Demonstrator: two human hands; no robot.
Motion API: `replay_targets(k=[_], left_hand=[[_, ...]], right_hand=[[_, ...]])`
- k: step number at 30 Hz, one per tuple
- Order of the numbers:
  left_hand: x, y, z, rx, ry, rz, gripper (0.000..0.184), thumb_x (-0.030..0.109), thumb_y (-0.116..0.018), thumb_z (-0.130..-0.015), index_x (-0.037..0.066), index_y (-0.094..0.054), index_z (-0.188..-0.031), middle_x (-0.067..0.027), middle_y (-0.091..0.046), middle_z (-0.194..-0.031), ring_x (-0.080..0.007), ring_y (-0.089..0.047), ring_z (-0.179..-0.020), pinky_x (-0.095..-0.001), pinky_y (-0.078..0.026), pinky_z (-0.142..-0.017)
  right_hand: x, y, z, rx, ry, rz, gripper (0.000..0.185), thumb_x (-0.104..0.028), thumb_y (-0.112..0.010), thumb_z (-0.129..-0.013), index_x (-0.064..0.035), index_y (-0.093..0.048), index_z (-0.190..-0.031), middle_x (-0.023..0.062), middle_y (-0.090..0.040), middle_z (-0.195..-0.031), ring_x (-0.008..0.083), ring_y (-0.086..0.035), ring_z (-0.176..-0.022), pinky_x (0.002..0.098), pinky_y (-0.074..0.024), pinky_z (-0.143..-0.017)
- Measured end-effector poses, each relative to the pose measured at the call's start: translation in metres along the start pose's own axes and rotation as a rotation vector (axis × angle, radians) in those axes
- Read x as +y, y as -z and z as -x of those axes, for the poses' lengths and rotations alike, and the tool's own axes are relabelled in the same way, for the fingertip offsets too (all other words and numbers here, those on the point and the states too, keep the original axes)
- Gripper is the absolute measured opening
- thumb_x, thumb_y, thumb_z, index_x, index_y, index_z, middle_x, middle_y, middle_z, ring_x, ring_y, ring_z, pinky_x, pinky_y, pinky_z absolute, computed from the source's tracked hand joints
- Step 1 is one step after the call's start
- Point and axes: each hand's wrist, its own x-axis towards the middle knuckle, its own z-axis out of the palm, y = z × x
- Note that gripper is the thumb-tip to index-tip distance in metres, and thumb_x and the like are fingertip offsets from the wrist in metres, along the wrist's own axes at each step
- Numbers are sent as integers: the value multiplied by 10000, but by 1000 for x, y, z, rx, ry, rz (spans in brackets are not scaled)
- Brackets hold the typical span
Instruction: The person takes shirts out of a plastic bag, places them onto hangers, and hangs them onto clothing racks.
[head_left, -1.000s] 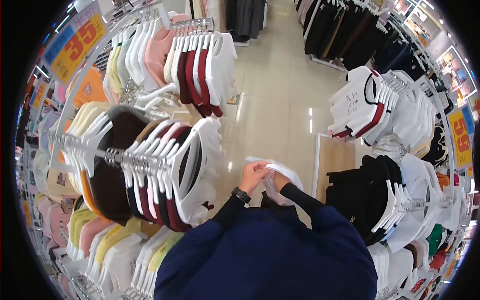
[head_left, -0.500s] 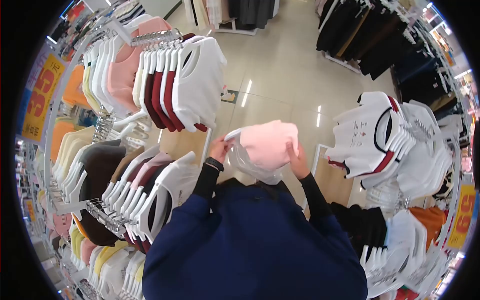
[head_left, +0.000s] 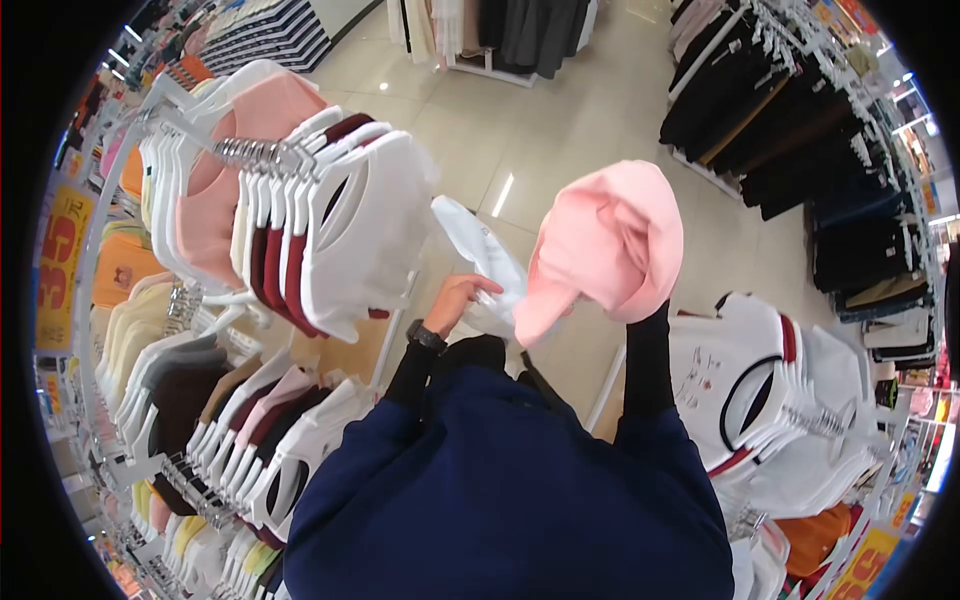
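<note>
My left hand point(head_left: 460, 304), with a dark watch at the wrist, pinches a crumpled clear plastic bag point(head_left: 484, 250) in front of my body. The bag stretches up and away from my fingers. To its right a pink garment point(head_left: 602, 235), loosely bunched and partly unfolded, is held up by my right hand. That hand is almost wholly hidden behind the cloth; only the black sleeve point(head_left: 650, 365) shows clearly below it. The garment's lower end hangs close beside the bag.
On the left stands a rack of white, pink and dark red tops point(head_left: 365, 220) on hangers, with more hung tops below. White tops point(head_left: 715, 385) hang at the right. Dark trousers point(head_left: 790, 110) line the far right. Tiled floor point(head_left: 440, 130) lies ahead.
The pink garment has come out of the plastic bag and has moved up and right with my right hand, loosening from its fold. My left hand keeps the bag. The view has shifted.
</note>
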Motion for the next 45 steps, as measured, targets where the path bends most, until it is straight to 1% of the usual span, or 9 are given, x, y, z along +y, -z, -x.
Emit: replay_targets(k=[7, 10, 14, 20, 28, 34, 35, 38, 45], left_hand=[[88, -8, -129, 28, -250, 210, 550, 293, -558, -955, -39, -393, -1361, -117, -568, -1186, -148, -537, -1086, -306, -406, -955], [103, -5, -189, 148, -457, -70, 604, 258, -608, -930, -41, -347, -1384, -136, -545, -1227, -157, -536, -1128, -305, -418, -962], [133, 35, -244, 127, -380, -441, 370, 213, -623, -920, -76, -592, -1149, -50, -634, -943, -103, -545, -788, -266, -446, -677], [172, 106, -287, 246, -198, 439, 314, 239, -572, -960, -37, -667, -1077, 38, -591, -769, -27, -399, -607, -215, -343, -563], [223, 179, -381, 276, -337, 865, 338, 247, -507, -990, -52, -617, -1104, -80, -690, -968, -85, -657, -810, -193, -482, -622], [242, 244, -431, 322, -90, 156, 353, 275, -506, -987, -1, -708, -898, -38, -682, -788, -92, -623, -738, -240, -460, -636], [245, 252, -437, 387, -180, -95, 373, 290, -491, -987, -22, -695, -1009, -26, -685, -845, -106, -593, -770, -280, -453, -694], [235, 265, -448, 894, -5, -741, 364, 281, -488, -988, -17, -693, -1028, -28, -679, -864, -101, -560, -770, -285, -431, -662], [220, 369, -498, 834, -97, 473, 394, 415, -446, -1007, 86, -633, -1117, 25, -606, -858, -47, -399, -614, -221, -341, -547]], right_hand=[[61, -29, -156, -46, -100, -154, 318, -114, -627, -869, 34, -598, -1149, 99, -671, -1065, 156, -629, -945, 317, -505, -803], [73, -49, -207, -179, 81, 391, 283, -126, -529, -920, 35, -594, -1143, 105, -667, -1067, 179, -635, -945, 325, -508, -809], [99, -64, -272, -249, -189, -101, 356, -222, -412, -995, 26, -549, -1209, 136, -633, -1146, 239, -624, -1021, 368, -504, -883], [171, -74, -387, -147, -723, -799, 464, -328, -373, -1025, 5, -432, -1342, 144, -531, -1326, 288, -524, -1215, 449, -438, -1013], [271, -153, -489, -398, -1030, -584, 504, -366, -390, -1013, -45, -369, -1402, 130, -444, -1419, 309, -400, -1329, 495, -323, -1092], [336, -221, -571, -387, -1199, -900, 479, -378, -346, -1029, -54, -425, -1372, 112, -488, -1386, 269, -449, -1297, 476, -349, -1087], [331, -238, -579, -526, -910, -403, 445, -337, -352, -1030, -36, -450, -1345, 121, -522, -1346, 276, -513, -1234, 459, -401, -1057], [388, -270, -624, -714, -1165, -797, 412, -281, -362, -1022, -15, -458, -1321, 137, -550, -1304, 280, -556, -1182, 441, -448, -1016], [401, -406, -642, -922, -1417, -702, 405, -271, -351, -1010, 3, -496, -1271, 147, -581, -1253, 271, -609, -1074, 406, -497, -927]])
